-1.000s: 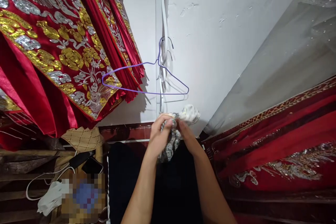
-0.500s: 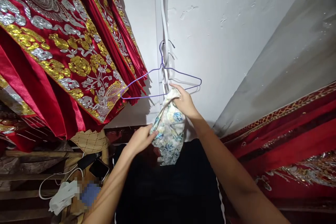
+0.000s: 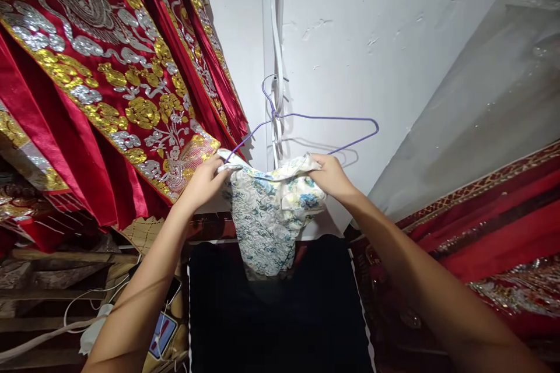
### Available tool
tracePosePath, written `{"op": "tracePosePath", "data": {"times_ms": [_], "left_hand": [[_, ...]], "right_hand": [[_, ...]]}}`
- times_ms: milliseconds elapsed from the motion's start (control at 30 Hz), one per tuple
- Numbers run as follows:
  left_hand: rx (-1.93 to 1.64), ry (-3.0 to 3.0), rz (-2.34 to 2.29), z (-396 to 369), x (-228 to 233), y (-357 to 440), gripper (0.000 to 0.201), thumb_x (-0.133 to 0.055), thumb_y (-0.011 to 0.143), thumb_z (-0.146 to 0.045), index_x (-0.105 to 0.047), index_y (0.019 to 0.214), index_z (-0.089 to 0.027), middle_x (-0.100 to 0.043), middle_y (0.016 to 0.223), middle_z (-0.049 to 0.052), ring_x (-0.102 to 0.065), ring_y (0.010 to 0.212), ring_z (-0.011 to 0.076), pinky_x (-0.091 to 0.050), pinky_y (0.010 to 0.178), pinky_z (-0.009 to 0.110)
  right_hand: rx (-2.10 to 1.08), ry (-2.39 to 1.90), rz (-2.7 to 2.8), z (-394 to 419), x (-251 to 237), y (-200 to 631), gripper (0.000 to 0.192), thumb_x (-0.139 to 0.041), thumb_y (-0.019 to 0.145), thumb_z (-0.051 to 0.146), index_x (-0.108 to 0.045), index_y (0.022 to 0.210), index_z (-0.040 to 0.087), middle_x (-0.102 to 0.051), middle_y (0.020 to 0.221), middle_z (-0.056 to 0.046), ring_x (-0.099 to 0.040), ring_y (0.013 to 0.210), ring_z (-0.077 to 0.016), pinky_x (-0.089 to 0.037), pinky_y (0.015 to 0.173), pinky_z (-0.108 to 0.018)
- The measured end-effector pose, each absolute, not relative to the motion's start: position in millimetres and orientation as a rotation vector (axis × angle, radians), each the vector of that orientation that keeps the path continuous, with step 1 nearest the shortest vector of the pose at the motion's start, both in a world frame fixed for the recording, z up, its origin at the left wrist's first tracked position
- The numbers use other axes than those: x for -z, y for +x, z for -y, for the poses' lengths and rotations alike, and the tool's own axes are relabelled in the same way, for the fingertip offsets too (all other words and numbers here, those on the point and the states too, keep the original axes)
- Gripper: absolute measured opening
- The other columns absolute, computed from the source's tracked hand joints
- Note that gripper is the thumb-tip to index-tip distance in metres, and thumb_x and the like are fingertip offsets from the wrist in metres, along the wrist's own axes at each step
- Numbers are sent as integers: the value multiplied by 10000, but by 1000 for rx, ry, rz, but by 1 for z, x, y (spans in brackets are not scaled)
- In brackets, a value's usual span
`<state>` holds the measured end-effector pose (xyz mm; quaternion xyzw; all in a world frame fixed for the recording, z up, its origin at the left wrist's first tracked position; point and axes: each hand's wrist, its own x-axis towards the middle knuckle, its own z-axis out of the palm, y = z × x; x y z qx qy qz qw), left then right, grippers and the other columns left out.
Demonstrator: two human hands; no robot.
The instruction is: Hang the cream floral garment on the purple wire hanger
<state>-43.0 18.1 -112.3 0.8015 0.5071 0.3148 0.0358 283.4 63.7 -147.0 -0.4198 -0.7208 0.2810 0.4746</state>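
- Two bare hands are raised in front of the white wall, set apart, each pinched shut on a top corner of a small floral cloth garment in white, blue and yellow (image 3: pixel 268 215): the left hand (image 3: pixel 202 183) grips the left corner, the right hand (image 3: pixel 331 176) the right.
- Stretched between them, the garment's upper edge runs roughly level, left to right, just below the lower bar of a thin purple wire hanger (image 3: pixel 326 118). Whether the cloth touches the wire I cannot tell.
- From that edge the rest of the garment hangs down and narrows, so its long axis is vertical and its free end points at the floor, in front of a black cloth surface (image 3: pixel 280 315).
- It looks light, thin and wholly limp. It will sag wherever it is not held, so a pinch at both top corners, as now, is the sensible grip to keep it spread.
- Printed fabric of this kind is probably not slippery and not fragile, though it could snag on the hanger's wire end.
- That hanger hooks onto a white cable (image 3: pixel 275 46) running down the wall (image 3: pixel 385 29) and tilts, its right end higher than its left.
- Red satin drapes embroidered in gold and silver (image 3: pixel 100 81) hang just left of the left hand; more red embroidered cloth (image 3: pixel 494 233) lies to the right.
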Motion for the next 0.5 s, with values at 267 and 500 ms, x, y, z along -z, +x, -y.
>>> {"op": "tracePosePath", "data": {"times_ms": [267, 500], "left_hand": [[-1357, 2449, -1355, -53, 93, -16, 357, -496, 875, -103, -625, 1194, -195, -702, 1167, 73, -642, 1089, 222, -486, 974, 367], [-1357, 2459, -1387, -50, 84, -19, 200, -530, 940, -258, -681, 1053, -188, -647, 1048, 73, -600, 1015, 217, -476, 908, 338]], "right_hand": [[-493, -940, 1575, -55, 137, 301, 694, -618, 691, 106, -593, 1378, 197, -690, 1214, -102, -673, 939, -221, -534, 783, -330], [-392, -1413, 1368, -84, 97, 379, 444, -773, 703, 218, -758, 1107, 35, -735, 857, -130, -610, 680, -177, -437, 612, -319]]}}
